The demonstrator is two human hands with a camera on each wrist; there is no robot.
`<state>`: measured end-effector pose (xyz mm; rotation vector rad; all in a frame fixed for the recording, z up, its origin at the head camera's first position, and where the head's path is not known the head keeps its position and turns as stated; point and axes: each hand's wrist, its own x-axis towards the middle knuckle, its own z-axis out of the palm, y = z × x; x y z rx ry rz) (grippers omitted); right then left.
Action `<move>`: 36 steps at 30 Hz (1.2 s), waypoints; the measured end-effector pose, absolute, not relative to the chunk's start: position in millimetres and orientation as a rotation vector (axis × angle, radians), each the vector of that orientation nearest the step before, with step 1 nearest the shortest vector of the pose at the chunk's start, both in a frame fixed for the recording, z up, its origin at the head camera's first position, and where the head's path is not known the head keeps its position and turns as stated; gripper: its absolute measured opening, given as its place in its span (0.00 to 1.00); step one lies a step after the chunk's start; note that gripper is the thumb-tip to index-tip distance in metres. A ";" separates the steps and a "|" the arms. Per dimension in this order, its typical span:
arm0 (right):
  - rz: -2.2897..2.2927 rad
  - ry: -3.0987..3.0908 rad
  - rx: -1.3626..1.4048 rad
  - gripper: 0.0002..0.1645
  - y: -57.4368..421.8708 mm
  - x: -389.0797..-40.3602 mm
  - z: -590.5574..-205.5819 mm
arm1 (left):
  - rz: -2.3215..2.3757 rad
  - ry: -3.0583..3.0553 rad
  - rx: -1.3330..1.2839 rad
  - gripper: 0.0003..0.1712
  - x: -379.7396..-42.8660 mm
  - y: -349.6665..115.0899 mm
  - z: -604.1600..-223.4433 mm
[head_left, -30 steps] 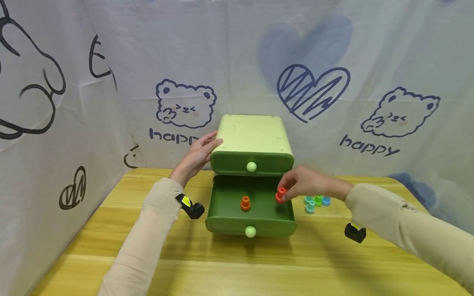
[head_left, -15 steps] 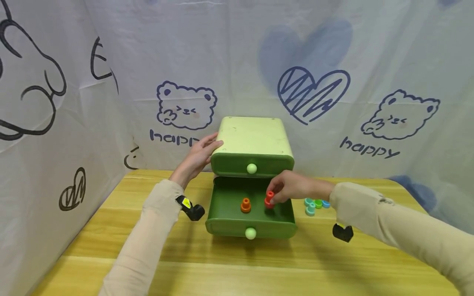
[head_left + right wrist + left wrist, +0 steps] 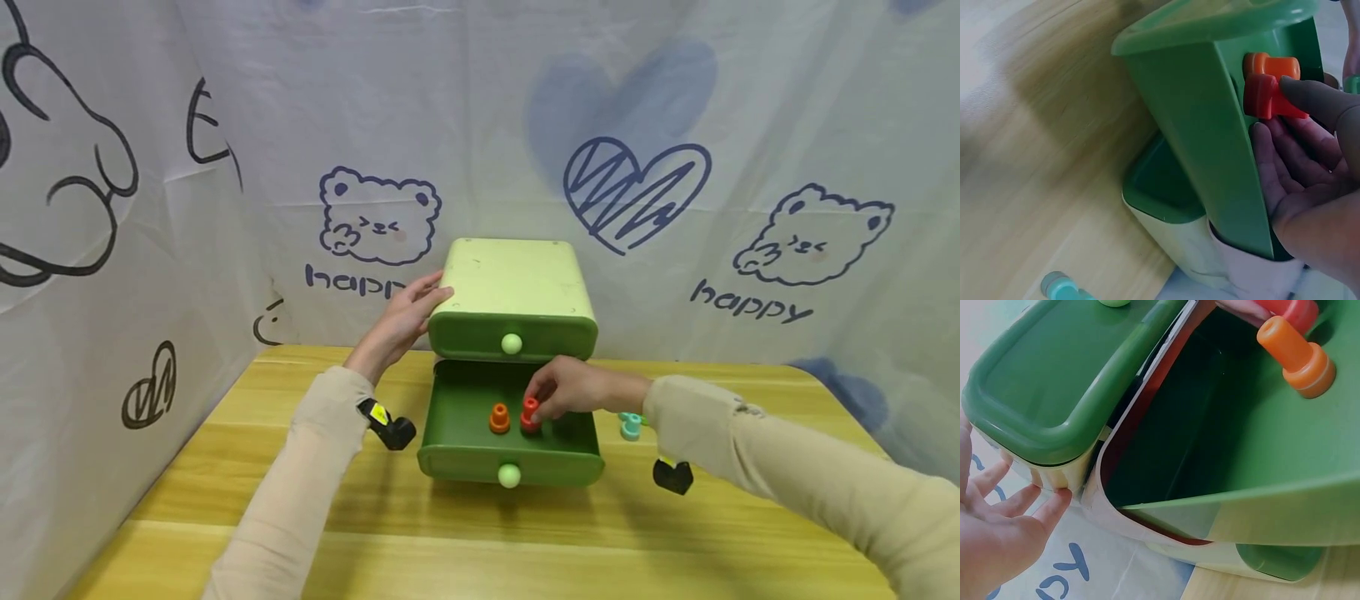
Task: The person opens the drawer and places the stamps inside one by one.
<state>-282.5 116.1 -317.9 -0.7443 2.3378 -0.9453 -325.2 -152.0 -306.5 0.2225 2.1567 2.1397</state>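
Observation:
A small cabinet point(image 3: 517, 279) with a pale yellow-green top has its lower green drawer point(image 3: 459, 400) pulled out. Inside the drawer stands an orange stepped peg point(image 3: 499, 418), seen closer in the left wrist view as an orange peg point(image 3: 1297, 359). My right hand point(image 3: 576, 386) pinches a red stepped peg point(image 3: 531, 407) between thumb and fingers, low in the drawer just right of the orange one. In the right wrist view the red peg point(image 3: 1261, 97) overlaps the orange. My left hand point(image 3: 401, 323) rests against the cabinet's upper left side, its extended fingertips point(image 3: 1054, 506) touching the wall.
On the wooden table point(image 3: 450, 550) right of the drawer stands a teal peg point(image 3: 631, 427); others there are mostly hidden by my right sleeve. The upper drawer front point(image 3: 472, 336) is closed. A printed white cloth point(image 3: 487, 125) hangs close behind the cabinet.
My right hand has carried the red peg leftward and down, from the drawer's right side to beside the orange peg. The left hand keeps its place on the cabinet.

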 end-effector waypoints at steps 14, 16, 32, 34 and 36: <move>-0.949 2.342 -0.786 0.10 98.8 -282.0 -324.1 | 2.150 2.149 0.218 0.36 -325.1 -152.4 -308.4; -0.952 2.349 -0.779 0.10 98.0 -282.4 -325.5 | 2.149 2.152 0.214 0.36 -325.1 -152.0 -308.3; -0.986 2.382 -0.784 0.13 104.7 -283.7 -331.1 | 2.156 2.154 0.192 0.36 -324.6 -152.3 -307.8; -0.997 2.378 -0.775 0.13 105.2 -283.7 -331.4 | 2.155 2.152 0.194 0.36 -324.5 -152.2 -307.8; -1.009 2.376 -0.760 0.14 105.7 -283.5 -331.3 | 2.156 2.147 0.196 0.36 -324.5 -152.1 -307.7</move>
